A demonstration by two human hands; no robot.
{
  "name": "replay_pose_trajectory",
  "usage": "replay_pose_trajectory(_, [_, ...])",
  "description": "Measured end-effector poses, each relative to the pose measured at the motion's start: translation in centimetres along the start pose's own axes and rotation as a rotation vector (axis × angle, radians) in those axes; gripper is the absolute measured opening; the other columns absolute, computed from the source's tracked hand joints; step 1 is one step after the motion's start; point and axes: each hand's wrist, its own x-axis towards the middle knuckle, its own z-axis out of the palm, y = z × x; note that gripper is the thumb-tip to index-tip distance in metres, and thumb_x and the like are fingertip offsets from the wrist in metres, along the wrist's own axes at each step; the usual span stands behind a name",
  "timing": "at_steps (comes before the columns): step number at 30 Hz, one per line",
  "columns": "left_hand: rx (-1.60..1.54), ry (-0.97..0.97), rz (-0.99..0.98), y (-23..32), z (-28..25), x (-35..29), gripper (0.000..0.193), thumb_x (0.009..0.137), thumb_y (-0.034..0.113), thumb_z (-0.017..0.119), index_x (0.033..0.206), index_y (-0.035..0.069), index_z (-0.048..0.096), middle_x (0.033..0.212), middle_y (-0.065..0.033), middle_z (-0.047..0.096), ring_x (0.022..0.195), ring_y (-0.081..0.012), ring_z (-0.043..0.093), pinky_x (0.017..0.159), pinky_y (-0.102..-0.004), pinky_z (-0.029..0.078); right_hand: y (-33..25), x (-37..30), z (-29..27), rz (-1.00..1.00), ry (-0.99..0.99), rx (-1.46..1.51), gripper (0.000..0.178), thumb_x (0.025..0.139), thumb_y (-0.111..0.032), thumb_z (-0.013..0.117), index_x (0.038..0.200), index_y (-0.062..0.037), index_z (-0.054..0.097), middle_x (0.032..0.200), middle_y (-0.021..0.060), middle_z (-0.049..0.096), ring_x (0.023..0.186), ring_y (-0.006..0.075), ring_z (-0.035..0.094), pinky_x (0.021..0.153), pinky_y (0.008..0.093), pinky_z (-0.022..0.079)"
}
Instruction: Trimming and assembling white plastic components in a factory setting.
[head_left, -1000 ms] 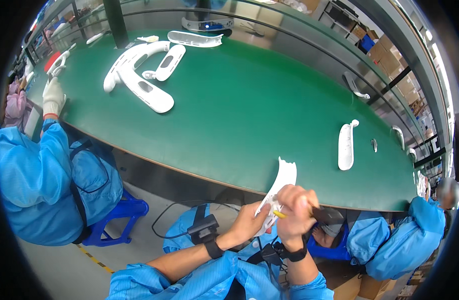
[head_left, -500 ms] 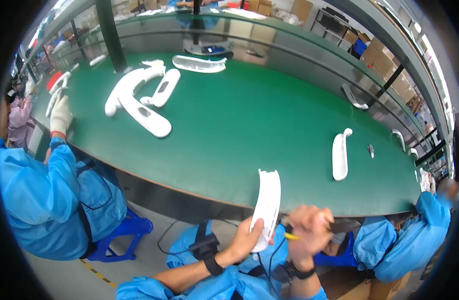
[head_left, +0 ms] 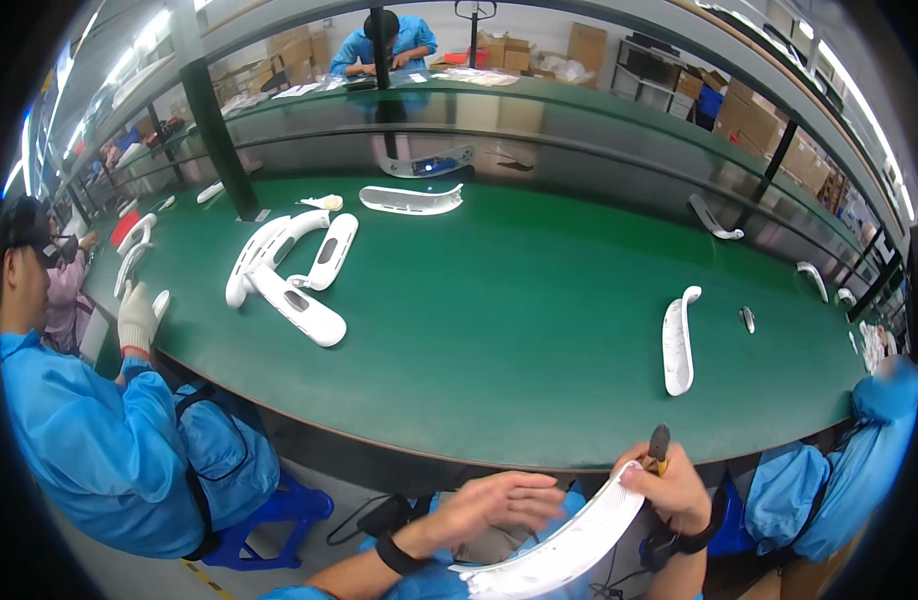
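Currently, the right hand (head_left: 679, 490) is closed with its thumb on the upper end of a white curved shell (head_left: 569, 548), and the same hand keeps a dark-tipped tool with a yellow section (head_left: 660, 442) upright in its fingers. The left hand (head_left: 494, 508) is open and flat, fingers extended toward the right and slightly blurred, gripping nothing; it lies over or just beside the shell's upper edge, and contact cannot be determined.

The shell is in front of the person, on the near side of the table edge. Its long axis runs diagonally, from lower left near the body to upper right at the right thumb, with a gentle bow. The lower-left end appears uneven.

Compared with half a second ago, the shell has passed from left-hand grip to right-hand grip, and its long axis has swung from nearly upright, jagged end away from the body, to the present slant. The tool remains in the right hand.

Beyond lies the green table (head_left: 509, 350), bearing a single white part (head_left: 678, 345) to the right and a group of white parts (head_left: 297, 310) to the left.
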Motion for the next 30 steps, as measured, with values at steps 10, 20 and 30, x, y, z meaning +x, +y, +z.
replay_pose_trajectory(10, [0.234, 0.134, -0.211, -3.1, 1.1, 0.1, 0.028, 0.094, 0.013, 0.040, 0.119, 0.000, 0.038, 0.101, -0.0118, 0.058, 0.082, -0.0163, 0.062, 0.074, -0.0293, 0.050, -3.4, 5.3, 2.8, -0.348, 0.367, -0.619, 0.031, 0.083, -0.022, 0.059, 0.094, 0.0049, 0.050, 0.072, 0.0199, 0.059, 0.060, 0.0298, 0.057, 0.055, 0.0389, 0.042])
replay_pose_trajectory(20, [0.401, 0.626, 0.077, -5.3, 1.0, 1.5, 0.025, 0.096, 0.023, 0.038, 0.098, 0.000, 0.048, 0.068, -0.0086, 0.058, 0.053, -0.0145, 0.057, 0.048, -0.0271, 0.048, -0.1, 4.7, 8.5, -0.692, 0.412, 0.596, 0.027, 0.095, -0.021, 0.037, 0.073, -0.0088, 0.027, 0.056, 0.0005, 0.027, 0.050, 0.0101, 0.026, 0.047, 0.0293, 0.029])
replay_pose_trajectory(30, [0.520, 0.740, 0.108, -6.4, 0.8, 1.6, 0.033, 0.095, 0.028, 0.040, 0.084, 0.000, 0.052, 0.058, -0.0036, 0.054, 0.048, -0.0096, 0.051, 0.043, -0.0246, 0.040, 1.1, 6.3, 10.6, -0.719, 0.479, 0.579, 0.023, 0.092, -0.015, 0.039, 0.073, -0.0075, 0.028, 0.057, 0.0021, 0.032, 0.051, 0.0120, 0.031, 0.049, 0.0301, 0.031])
